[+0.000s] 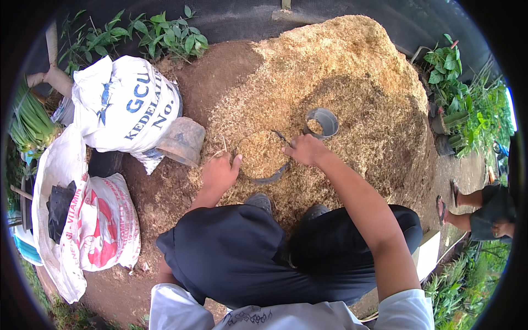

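Observation:
Between my knees and the pile stands a round, dark-rimmed container, heaped with pale wood shavings. My right hand is closed on the upper right part of its rim. At the left side, my left hand has its fingers curled and its thumb against the rim; the shavings partly hide its grip. A thin pale strand sticks up by that hand. Just beyond my right hand, a small grey pot lies tilted on the shavings, with some shavings inside it.
A large pile of shavings rises ahead. To the left are a stuffed white sack, a dirt-covered pot and an open white-and-red sack. Plants line the dark wall. Another person's legs show at right.

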Motion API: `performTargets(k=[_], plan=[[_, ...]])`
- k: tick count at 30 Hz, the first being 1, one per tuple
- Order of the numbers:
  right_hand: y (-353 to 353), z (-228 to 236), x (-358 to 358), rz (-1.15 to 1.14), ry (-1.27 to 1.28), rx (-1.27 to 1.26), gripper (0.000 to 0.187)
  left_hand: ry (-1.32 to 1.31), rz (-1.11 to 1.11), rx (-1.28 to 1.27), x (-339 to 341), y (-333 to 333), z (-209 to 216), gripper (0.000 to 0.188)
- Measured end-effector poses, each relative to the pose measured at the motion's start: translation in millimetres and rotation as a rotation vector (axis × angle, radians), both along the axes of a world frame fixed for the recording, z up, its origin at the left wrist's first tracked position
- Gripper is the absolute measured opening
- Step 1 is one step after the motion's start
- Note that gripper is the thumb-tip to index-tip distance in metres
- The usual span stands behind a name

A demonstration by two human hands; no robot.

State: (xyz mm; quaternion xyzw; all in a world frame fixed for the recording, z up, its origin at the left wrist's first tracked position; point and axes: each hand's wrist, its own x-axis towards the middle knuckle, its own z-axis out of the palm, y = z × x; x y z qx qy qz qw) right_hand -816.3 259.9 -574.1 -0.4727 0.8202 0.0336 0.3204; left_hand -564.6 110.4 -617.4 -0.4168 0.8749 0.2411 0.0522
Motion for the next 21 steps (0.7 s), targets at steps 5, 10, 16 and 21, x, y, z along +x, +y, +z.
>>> performTargets(k=[5,10,16,21], plan=[[1,-1,-3,-0.007,-0.008,0.045,0.060,0.030,-0.101,-0.030,-2,1,-19,0.053],[3,13,5,-0.077,0.013,0.063,0.053,0.066,-0.141,-0.030,5,-4,-25,0.056],[-12,42,11,-0.052,0.099,0.066,0.052,0.066,-0.100,0.009,1,-3,-4,0.063],[-26,4,53,0.178,0.321,-0.455,0.063,-0.021,-0.050,0.410,2,-6,-9,0.073]])
